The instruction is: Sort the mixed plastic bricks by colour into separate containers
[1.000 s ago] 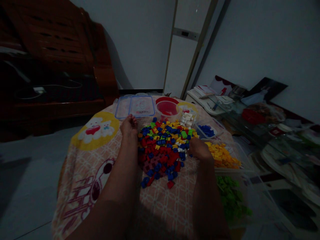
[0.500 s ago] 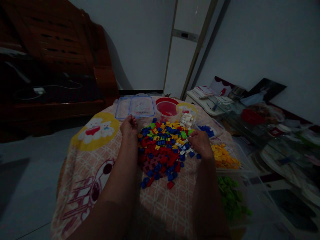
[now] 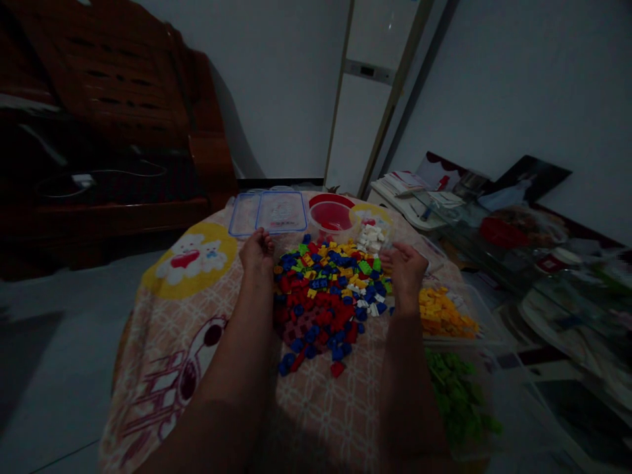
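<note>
A mixed pile of toy building bricks (image 3: 326,283) in red, blue, yellow, green and white lies on the patterned tablecloth (image 3: 340,415). My left hand (image 3: 257,250) rests at the pile's left edge, its fingers curled in; whatever they hold, if anything, is hidden. Over the pile's right edge is my right hand (image 3: 407,266), thumb and fingers drawn together and slightly blurred. I cannot make out what is between them. White bricks (image 3: 371,237) sit in a clear container just beyond that hand. Yellow bricks (image 3: 447,313) and green bricks (image 3: 459,395) fill clear boxes beside my right forearm.
At the table's far side lie clear lids with blue rims (image 3: 269,214) and a red-and-clear bowl (image 3: 332,217). To the right stands a cluttered glass table (image 3: 557,296). A wooden bench (image 3: 123,131) is at the back left.
My right hand has lifted off the pile's right side and moved up and slightly right, now covering the blue bricks in their container. The left hand stays nearly in place.
</note>
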`<state>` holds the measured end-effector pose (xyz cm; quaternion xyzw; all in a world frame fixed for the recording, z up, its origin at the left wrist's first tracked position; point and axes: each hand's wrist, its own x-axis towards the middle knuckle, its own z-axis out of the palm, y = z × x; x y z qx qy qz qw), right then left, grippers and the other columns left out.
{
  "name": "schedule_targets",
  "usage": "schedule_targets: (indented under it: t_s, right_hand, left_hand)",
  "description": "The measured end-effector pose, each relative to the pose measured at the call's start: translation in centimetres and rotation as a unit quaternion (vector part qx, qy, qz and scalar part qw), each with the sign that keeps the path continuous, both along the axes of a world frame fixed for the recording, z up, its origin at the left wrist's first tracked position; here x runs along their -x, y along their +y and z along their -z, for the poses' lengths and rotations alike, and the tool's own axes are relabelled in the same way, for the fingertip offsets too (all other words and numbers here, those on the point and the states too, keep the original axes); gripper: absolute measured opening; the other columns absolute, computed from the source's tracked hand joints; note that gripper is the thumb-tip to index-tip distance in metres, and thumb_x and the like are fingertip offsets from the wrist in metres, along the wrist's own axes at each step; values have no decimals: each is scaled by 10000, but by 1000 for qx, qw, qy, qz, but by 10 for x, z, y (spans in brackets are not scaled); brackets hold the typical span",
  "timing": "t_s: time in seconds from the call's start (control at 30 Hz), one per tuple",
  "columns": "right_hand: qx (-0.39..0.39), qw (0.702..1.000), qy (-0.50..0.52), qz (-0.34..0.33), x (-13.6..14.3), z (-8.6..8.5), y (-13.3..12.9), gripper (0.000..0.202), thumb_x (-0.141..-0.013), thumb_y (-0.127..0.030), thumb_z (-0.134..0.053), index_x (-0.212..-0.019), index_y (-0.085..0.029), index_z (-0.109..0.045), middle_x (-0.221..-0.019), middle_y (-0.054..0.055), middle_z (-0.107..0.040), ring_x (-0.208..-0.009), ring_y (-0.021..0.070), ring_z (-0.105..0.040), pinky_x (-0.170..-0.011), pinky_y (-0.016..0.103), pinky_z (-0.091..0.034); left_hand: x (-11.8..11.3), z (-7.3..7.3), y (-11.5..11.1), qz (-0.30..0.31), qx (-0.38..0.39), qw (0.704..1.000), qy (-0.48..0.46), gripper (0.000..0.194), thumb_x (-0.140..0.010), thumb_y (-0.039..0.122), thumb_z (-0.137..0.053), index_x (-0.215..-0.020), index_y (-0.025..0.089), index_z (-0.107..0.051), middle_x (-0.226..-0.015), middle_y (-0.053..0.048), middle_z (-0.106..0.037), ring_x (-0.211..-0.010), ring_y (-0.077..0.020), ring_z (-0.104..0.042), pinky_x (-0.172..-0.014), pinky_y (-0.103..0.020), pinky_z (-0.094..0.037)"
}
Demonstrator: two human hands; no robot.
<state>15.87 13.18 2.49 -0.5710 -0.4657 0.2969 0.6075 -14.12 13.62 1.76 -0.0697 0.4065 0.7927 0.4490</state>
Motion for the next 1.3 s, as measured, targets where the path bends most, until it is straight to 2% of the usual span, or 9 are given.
schedule_targets:
  t_s: [0.13, 0.33, 0.5, 0.63, 0.73, 0.83, 0.93, 1.07, 1.3]
  right_hand:
    - [45, 997, -47, -39, -2, -12, -16, 318, -716, -326, -614, -932, -116, -714, -636, 21, -703, -493, 164, -658, -455, 243, -530]
    - [64, 989, -117, -72, 2, -24, -27, 310, -742, -363, -600, -888, -118, -722, -652, 40, -706, -520, 179, -667, -477, 258, -532]
    - [58, 985, -140, -78, 0, -27, -29, 302, -768, -382, -593, -864, -127, -722, -670, 48, -710, -538, 178, -663, -497, 270, -541]
    - [59, 988, -124, -73, 0, -30, -31, 264, -758, -351, -606, -845, -126, -714, -653, 45, -701, -535, 178, -657, -487, 266, -530]
    - [57, 989, -120, -68, -1, -30, -32, 262, -761, -359, -614, -834, -126, -710, -653, 45, -698, -536, 174, -655, -494, 268, -533]
    - [62, 987, -132, -65, -3, -30, -31, 272, -770, -369, -599, -832, -130, -713, -643, 39, -693, -521, 168, -647, -502, 271, -536]
    - [68, 987, -136, -59, -5, -29, -30, 274, -767, -359, -587, -846, -132, -718, -641, 33, -692, -509, 165, -642, -506, 272, -539]
    - [64, 989, -122, -58, -5, -26, -28, 280, -758, -355, -590, -861, -128, -717, -637, 28, -686, -505, 164, -640, -504, 270, -541]
    - [55, 986, -138, -70, -7, -24, -28, 277, -780, -347, -563, -864, -134, -718, -672, 38, -706, -535, 166, -656, -515, 261, -539]
  left_hand:
    - [0, 2, 1, 7, -10, 1000, 3, 175, -840, -3, -496, -785, 139, -582, -537, 48, -534, -423, -33, -485, -423, -93, -389]
    - [0, 1, 3, 17, -8, 999, 26, 149, -836, 22, -522, -762, 140, -575, -546, 50, -529, -411, -26, -466, -429, -98, -382]
    - [-15, -9, 2, 97, -67, 971, 209, 49, -742, 112, -656, -779, 138, -637, -566, 40, -561, -456, -53, -508, -451, -123, -395]
    - [-51, -20, -4, 283, -138, 838, 446, 83, -727, 205, -709, -749, 125, -698, -610, -9, -633, -510, -93, -545, -520, -188, -438]
    - [-81, -25, -11, 421, -160, 645, 617, 65, -732, 187, -709, -711, 127, -721, -626, -18, -663, -562, -117, -572, -565, -214, -426]
    - [-102, -29, -19, 470, -144, 461, 739, 82, -733, 135, -688, -761, 146, -764, -706, -26, -725, -634, -137, -622, -621, -227, -431]
    - [-115, -32, -26, 466, -108, 357, 802, 172, -710, 140, -721, -858, 179, -799, -817, -44, -766, -727, -170, -670, -665, -241, -448]
    - [-126, -30, -31, 480, -54, 286, 827, 271, -667, 102, -732, -909, 193, -813, -884, -73, -778, -815, -215, -696, -661, -257, -456]
    - [-132, -24, -29, 467, -36, 301, 830, 207, -707, 120, -702, -873, 168, -816, -870, -114, -764, -819, -240, -691, -717, -294, -485]
